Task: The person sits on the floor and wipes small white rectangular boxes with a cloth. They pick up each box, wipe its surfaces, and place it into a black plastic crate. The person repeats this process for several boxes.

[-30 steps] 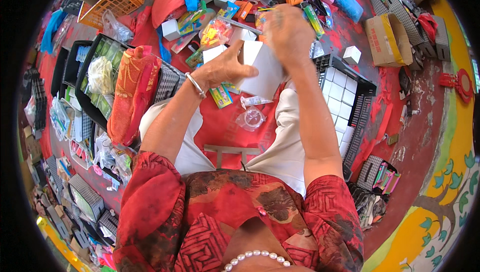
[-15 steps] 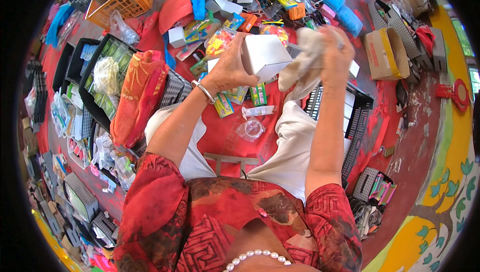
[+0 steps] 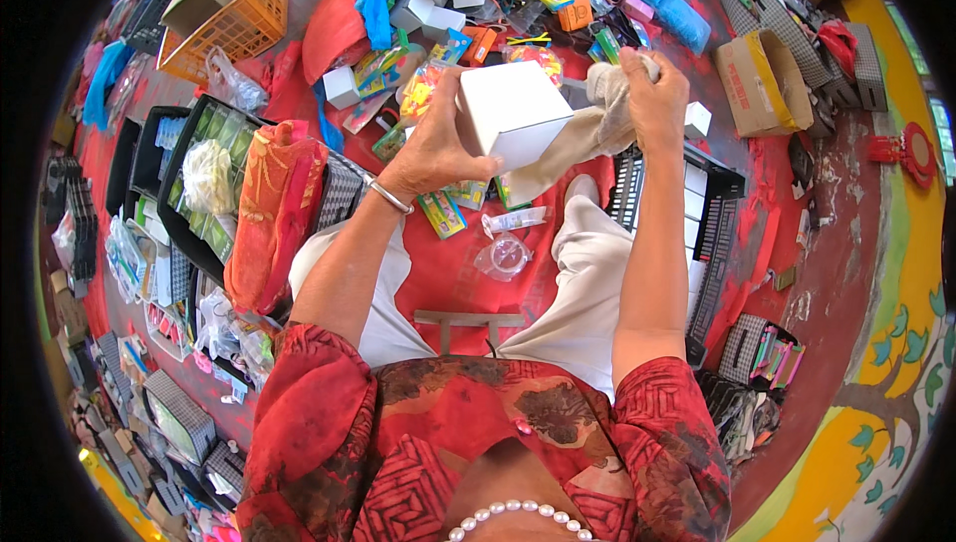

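The white box (image 3: 513,109) is a small cardboard cube with smooth, plain faces and sharp edges. It is held up in the air in the middle of the scene, above the person's lap and the red floor (image 3: 846,273). The left hand (image 3: 438,149) grips it from the left side: the fingers are curled around its near-left edge and the thumb presses on the face that looks up. A thin metal bangle (image 3: 390,198) sits on this wrist. The forearm rises from the lower left, bent at the elbow.

The right hand (image 3: 654,94) is just right of the box, and its fingers are closed tightly on a beige cloth (image 3: 583,139). The cloth is soft and wrinkled; it hangs down from the fist and passes under the right bottom corner of the box, touching it. The right forearm stands almost straight up from the lower edge.

Between the knees, on the floor, lies a clear round plastic lid (image 3: 503,255). To the right a black plastic crate (image 3: 697,233) with a grid wall is partly hidden behind the right arm. Far left stands an orange basket (image 3: 234,19), and far right a brown carton (image 3: 762,79). The many small colourful packets far behind the box are too crowded to tell apart.
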A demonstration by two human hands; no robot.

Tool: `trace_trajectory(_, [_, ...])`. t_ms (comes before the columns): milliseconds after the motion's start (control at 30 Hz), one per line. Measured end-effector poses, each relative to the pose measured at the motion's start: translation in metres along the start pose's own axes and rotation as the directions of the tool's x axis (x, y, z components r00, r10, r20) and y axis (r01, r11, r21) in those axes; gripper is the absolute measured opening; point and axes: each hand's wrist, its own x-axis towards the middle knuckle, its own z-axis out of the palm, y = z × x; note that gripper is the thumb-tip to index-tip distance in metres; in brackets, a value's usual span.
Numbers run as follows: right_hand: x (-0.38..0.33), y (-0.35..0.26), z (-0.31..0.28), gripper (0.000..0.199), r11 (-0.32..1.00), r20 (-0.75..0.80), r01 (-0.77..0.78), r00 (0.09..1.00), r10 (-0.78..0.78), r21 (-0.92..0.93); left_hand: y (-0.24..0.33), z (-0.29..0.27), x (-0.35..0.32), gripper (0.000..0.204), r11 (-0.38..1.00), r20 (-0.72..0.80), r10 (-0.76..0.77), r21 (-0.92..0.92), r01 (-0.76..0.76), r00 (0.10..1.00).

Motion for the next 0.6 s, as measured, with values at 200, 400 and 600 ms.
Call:
trace_trajectory(200, [-0.04, -0.059, 0.035, 0.025, 0.808, 0.286, 0.589, 0.781, -0.556, -0.037, 0.002, 0.008, -0.006, 0.094, 0.995, 0.008, -0.088, 0.051, 0.088, 0.996])
trace_trajectory(400, [-0.003, 0.006, 0.022, 0.028, 0.883, 0.124, 0.148, 0.987, -0.103, -0.445, -0.006, 0.007, -0.013, 0.096, 1.0, -0.005, -0.016, -0.011, 0.016, 1.0])
trace_trajectory(600, [-0.016, 0.027, -0.004, 0.02, 0.752, 0.511, -0.489, 0.826, 0.237, 0.442, -0.014, 0.006, -0.003, 0.09, 0.991, -0.206, 0.025, -0.126, -0.052, 0.978])
